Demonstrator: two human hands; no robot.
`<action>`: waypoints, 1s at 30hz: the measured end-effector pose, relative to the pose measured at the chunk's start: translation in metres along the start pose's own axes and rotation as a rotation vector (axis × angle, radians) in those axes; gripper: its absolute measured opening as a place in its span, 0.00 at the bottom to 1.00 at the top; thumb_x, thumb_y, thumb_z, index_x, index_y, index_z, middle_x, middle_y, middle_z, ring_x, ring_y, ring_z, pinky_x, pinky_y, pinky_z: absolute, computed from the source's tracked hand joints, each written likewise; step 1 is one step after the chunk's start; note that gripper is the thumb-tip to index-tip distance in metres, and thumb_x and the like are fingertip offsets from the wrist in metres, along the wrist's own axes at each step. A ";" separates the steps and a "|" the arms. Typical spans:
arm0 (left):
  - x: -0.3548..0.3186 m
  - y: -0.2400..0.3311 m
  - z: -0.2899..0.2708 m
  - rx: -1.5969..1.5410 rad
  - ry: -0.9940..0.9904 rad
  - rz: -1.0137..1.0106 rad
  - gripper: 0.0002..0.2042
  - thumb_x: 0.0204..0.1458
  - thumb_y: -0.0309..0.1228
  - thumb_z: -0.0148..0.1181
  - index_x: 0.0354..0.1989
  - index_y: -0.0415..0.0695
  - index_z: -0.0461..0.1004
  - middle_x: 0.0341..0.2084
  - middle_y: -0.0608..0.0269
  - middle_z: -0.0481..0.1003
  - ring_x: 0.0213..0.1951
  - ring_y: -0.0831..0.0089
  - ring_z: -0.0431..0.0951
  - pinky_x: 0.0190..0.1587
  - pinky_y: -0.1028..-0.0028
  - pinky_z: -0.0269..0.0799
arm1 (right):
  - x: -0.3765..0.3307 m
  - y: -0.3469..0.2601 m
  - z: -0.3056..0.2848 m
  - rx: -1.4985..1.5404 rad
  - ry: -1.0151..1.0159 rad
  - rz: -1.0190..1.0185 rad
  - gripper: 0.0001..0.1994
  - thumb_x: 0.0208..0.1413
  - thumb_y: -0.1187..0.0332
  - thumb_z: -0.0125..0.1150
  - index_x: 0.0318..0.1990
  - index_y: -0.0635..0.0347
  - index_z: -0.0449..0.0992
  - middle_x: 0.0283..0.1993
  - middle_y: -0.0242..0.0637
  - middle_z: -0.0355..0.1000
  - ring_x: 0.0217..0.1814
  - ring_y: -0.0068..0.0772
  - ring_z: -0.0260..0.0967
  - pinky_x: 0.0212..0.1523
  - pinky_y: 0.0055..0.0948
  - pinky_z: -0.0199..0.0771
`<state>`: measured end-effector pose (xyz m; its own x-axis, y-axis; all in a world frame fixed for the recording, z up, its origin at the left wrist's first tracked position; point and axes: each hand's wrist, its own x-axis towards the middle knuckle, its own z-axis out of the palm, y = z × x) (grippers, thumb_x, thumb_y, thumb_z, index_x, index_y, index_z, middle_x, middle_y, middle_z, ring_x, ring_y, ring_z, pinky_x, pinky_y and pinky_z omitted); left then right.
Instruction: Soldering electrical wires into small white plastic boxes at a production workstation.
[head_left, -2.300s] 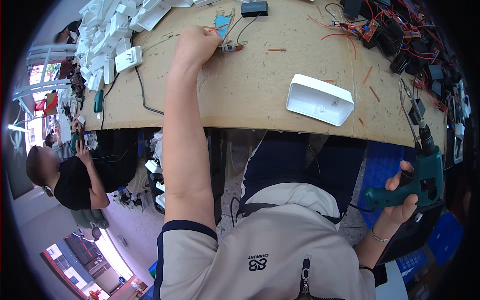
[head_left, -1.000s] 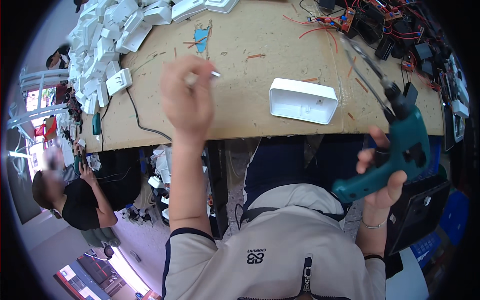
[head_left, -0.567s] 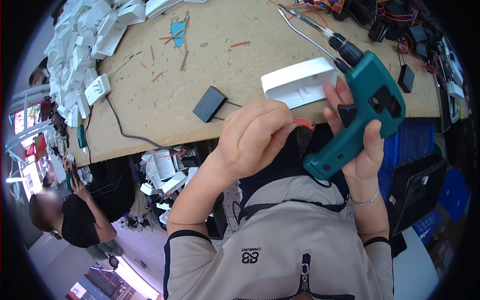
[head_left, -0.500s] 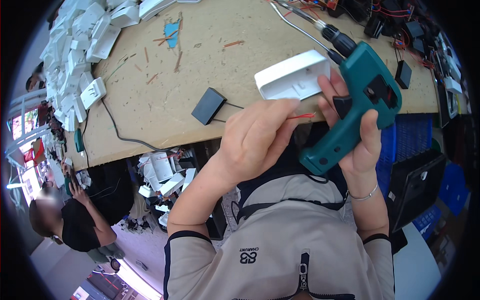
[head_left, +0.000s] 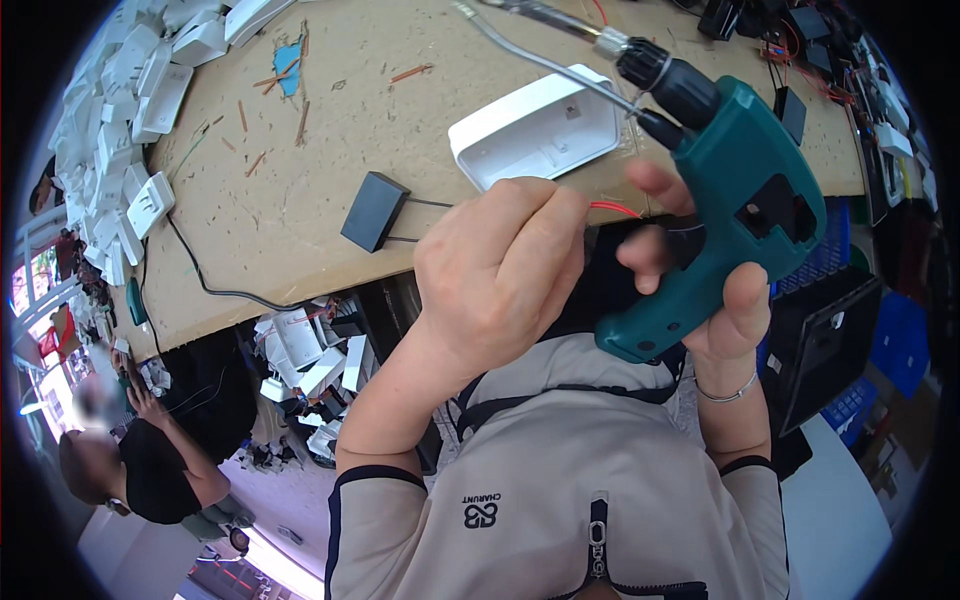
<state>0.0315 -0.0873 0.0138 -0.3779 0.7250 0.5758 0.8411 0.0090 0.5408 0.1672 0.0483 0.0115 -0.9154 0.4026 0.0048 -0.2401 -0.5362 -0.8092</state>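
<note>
Stretching across the upper view, the tan counter (head_left: 330,130) carries a heap of white plastic housings (head_left: 125,130) along its left end. At the right, a teal pistol-grip soldering gun (head_left: 745,225) is held aloft by the counter's near edge, its metal nose slanting toward the upper left; the right hand (head_left: 735,325) grasps it, fingers and thumb parted around the handle. Just beside it, the left hand (head_left: 500,270) is clenched in a pinch. Beyond that fist sits one open white housing (head_left: 540,125), hollow side showing. To the fist's left, a black rectangular block (head_left: 373,212) trails dark leads (head_left: 430,203) toward the hand; whether it touches the counter cannot be told. Red wires (head_left: 618,208) jut from the pinching fingertips toward the gun. Thin reddish-brown scraps (head_left: 410,73) lie scattered farther back.
</note>
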 end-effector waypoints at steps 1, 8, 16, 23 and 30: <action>0.000 0.000 0.001 -0.002 -0.003 0.002 0.10 0.39 0.15 0.59 0.32 0.36 0.72 0.24 0.56 0.72 0.22 0.67 0.72 0.23 0.75 0.66 | 0.000 0.001 0.001 -0.004 -0.014 0.024 0.41 0.51 0.48 0.56 0.62 0.69 0.47 0.60 0.59 0.53 0.53 0.42 0.67 0.41 0.26 0.76; -0.002 0.001 0.007 -0.023 0.092 0.042 0.12 0.34 0.18 0.60 0.32 0.38 0.72 0.24 0.60 0.71 0.21 0.67 0.72 0.20 0.73 0.66 | -0.002 0.002 -0.005 0.012 -0.010 0.084 0.42 0.51 0.47 0.55 0.61 0.72 0.47 0.55 0.59 0.59 0.55 0.49 0.64 0.49 0.30 0.74; 0.005 0.008 0.006 -0.192 -0.012 -0.117 0.09 0.41 0.17 0.58 0.33 0.38 0.71 0.23 0.59 0.69 0.22 0.65 0.72 0.22 0.72 0.67 | 0.000 0.002 -0.004 -0.001 0.002 0.097 0.41 0.51 0.47 0.55 0.61 0.72 0.48 0.54 0.57 0.61 0.55 0.49 0.64 0.51 0.31 0.72; 0.008 0.011 0.001 -0.208 -0.088 -0.249 0.09 0.40 0.18 0.59 0.31 0.40 0.72 0.22 0.61 0.67 0.20 0.67 0.71 0.20 0.72 0.66 | 0.003 0.001 -0.005 -0.021 0.016 0.101 0.41 0.50 0.47 0.56 0.61 0.71 0.49 0.55 0.57 0.61 0.55 0.48 0.65 0.51 0.31 0.72; 0.005 0.012 0.006 -0.122 0.055 -0.286 0.09 0.39 0.18 0.60 0.31 0.39 0.72 0.21 0.61 0.67 0.19 0.69 0.70 0.19 0.73 0.65 | 0.000 -0.007 -0.009 -0.091 0.125 -0.009 0.42 0.49 0.44 0.55 0.61 0.71 0.50 0.56 0.57 0.60 0.54 0.47 0.65 0.51 0.32 0.71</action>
<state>0.0421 -0.0798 0.0195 -0.6157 0.6668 0.4199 0.6464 0.1225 0.7531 0.1721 0.0590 0.0118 -0.8645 0.4996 -0.0561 -0.2127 -0.4647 -0.8595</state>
